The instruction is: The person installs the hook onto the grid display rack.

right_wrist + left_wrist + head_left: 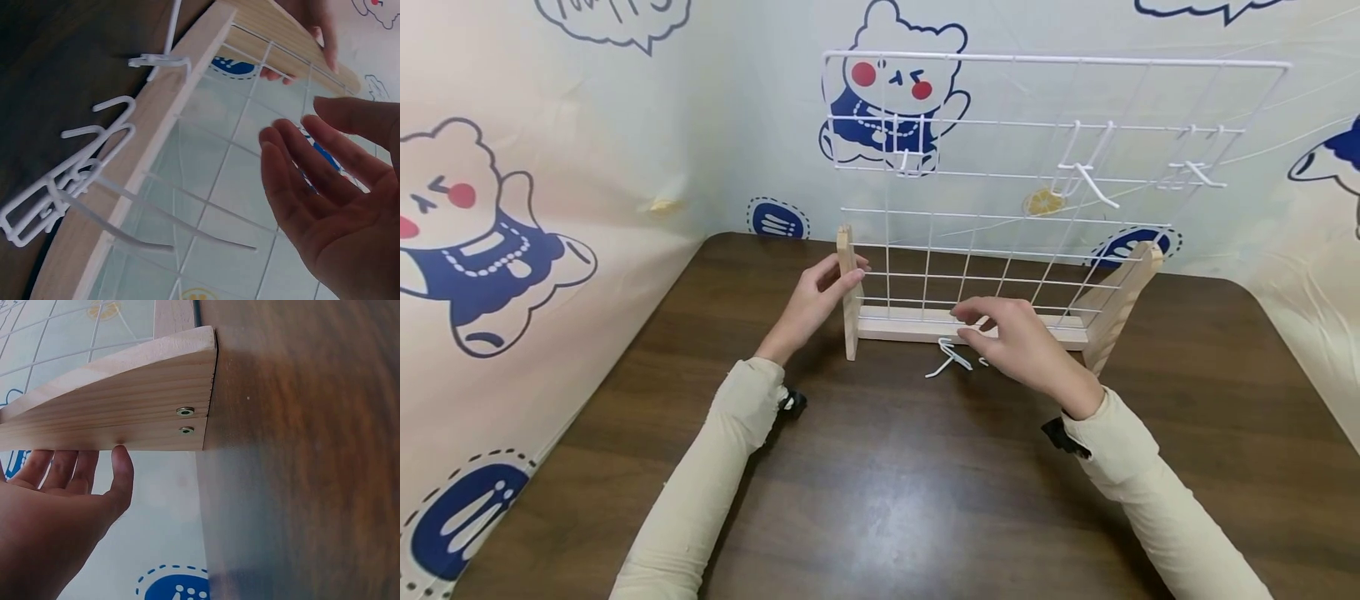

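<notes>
My left hand [812, 300] grips the left wooden side panel [847, 308] of a stand, its thumb on the near side and fingers reaching behind. In the left wrist view, two bolts show low on the panel's outer face. Above the table, my right hand [1018, 342] holds nothing, fingers loosely bent and thumb apart from them. Beneath and beside it lie white wire hooks [953, 358], partly covered by the hand in the head view. The right wrist view shows a single hook [164, 60] and some overlapping hooks [69, 181] by the stand's wooden base bar [150, 112].
A white wire grid [970, 217] stands between the two side panels. Three white hooks hang on its upper part: a left one [908, 158], a middle one [1086, 171] and a right one [1195, 172]. Behind the brown table [865, 500] is a patterned cloth [737, 108].
</notes>
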`<state>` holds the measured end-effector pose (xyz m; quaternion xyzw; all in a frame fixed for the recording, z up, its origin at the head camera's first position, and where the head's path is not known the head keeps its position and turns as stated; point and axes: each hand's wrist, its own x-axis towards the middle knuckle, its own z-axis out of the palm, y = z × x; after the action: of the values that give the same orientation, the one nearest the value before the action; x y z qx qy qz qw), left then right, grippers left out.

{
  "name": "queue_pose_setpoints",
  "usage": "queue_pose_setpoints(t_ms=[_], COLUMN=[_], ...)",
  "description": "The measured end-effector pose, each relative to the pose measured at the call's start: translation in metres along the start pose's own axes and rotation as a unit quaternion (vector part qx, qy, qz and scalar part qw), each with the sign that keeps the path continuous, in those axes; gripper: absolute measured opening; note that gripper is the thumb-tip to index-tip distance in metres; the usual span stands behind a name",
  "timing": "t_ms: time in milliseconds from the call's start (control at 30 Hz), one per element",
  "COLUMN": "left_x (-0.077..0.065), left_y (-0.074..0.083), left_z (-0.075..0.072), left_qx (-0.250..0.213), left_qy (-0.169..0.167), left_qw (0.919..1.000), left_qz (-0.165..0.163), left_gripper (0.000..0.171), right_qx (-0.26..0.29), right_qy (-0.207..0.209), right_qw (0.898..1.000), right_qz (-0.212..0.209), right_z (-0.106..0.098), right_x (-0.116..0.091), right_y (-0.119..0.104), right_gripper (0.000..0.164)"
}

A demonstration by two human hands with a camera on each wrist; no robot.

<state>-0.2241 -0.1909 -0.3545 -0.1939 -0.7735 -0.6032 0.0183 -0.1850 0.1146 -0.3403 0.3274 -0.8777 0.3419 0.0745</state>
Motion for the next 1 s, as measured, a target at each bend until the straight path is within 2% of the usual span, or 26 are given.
queue_pose_setpoints(t_ms=[167, 400, 767, 1000], left_x=[0.0, 0.001, 0.001, 0.001], left_y=[-0.002, -0.003, -0.001, -0.002], left_z=[-0.001, -0.001, -0.001, 0.0], left_qx=[-0.002, -0.006, -0.009, -0.006], left_qy=[0.001, -0.001, -0.002, -0.002], left_qw=[1.0, 0.9999, 0.9999, 1.0], left_qz=[0.004, 0.011, 0.01, 0.007], left_gripper=[0.037, 0.037, 0.037, 0.038], right_qx=[-0.014, -0.024, -0.014, -0.035], right_qy=[-0.038, -0.076, -0.151, -0.18], right_qw=[0.999, 0.997, 0.988, 0.983], right_qz=[0.017, 0.018, 0.03, 0.02], right_z=[0.006, 0.015, 0.025, 0.03], right_x=[0.0, -0.001, -0.003, -0.004], right_y=[0.004, 0.012, 0.02, 0.025], right_gripper=[0.02, 0.018, 0.027, 0.034])
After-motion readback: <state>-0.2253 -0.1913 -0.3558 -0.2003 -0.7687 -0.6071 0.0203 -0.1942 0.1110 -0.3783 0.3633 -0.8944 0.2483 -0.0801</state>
